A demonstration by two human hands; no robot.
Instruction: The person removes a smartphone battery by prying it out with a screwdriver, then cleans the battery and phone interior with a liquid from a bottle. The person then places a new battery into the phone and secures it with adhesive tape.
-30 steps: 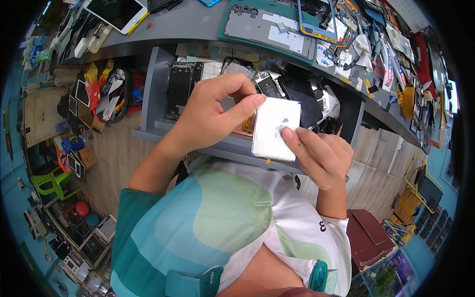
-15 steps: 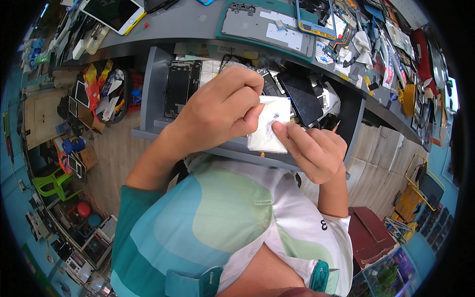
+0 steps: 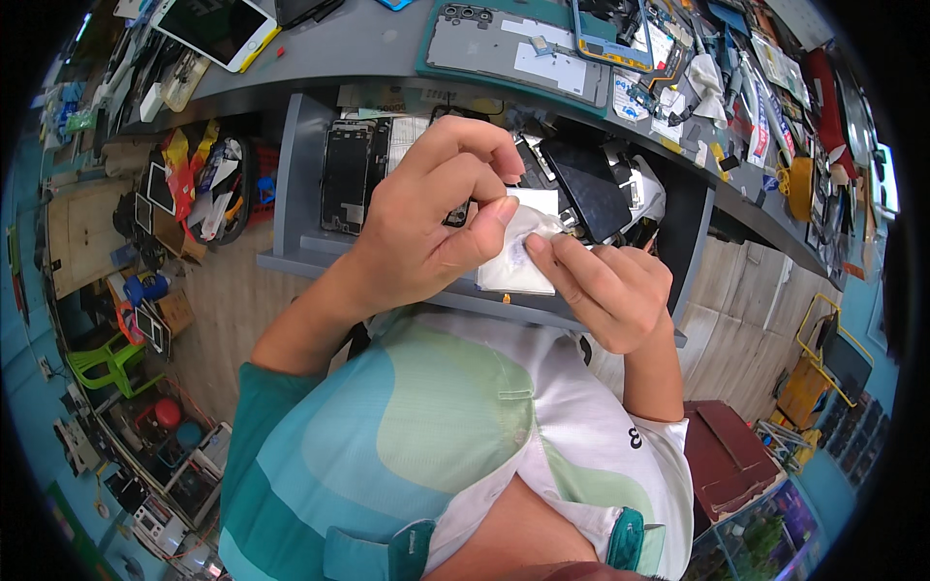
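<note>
Over the open drawer I hold a small white square packet [image 3: 513, 269] with bluish marks on its face; I cannot tell whether it is paper or plastic. My left hand [image 3: 426, 213] pinches its upper edge between thumb and bent fingertips, the other fingers curled above. On the packet's right side, my right hand [image 3: 610, 290] grips it with thumb and forefinger. The packet's upper part is creased and tilted, and a flat white piece shows just above. Below the hands, the drawer [image 3: 291, 184] holds a dark phone [image 3: 589, 190] and a black phone part [image 3: 345, 174].
On the grey desk [image 3: 368, 58] beyond lie a green mat [image 3: 436, 53] with a phone back panel [image 3: 494, 48], a blue phone frame [image 3: 581, 44], a white phone [image 3: 215, 29], and crowded tools at right. A full bin [image 3: 218, 184] stands left, a green chair [image 3: 107, 363] farther off.
The packet's upper part has creased and folded down, showing a white piece behind it. My left fingers have lifted and spread slightly; my right hand keeps its pinch.
</note>
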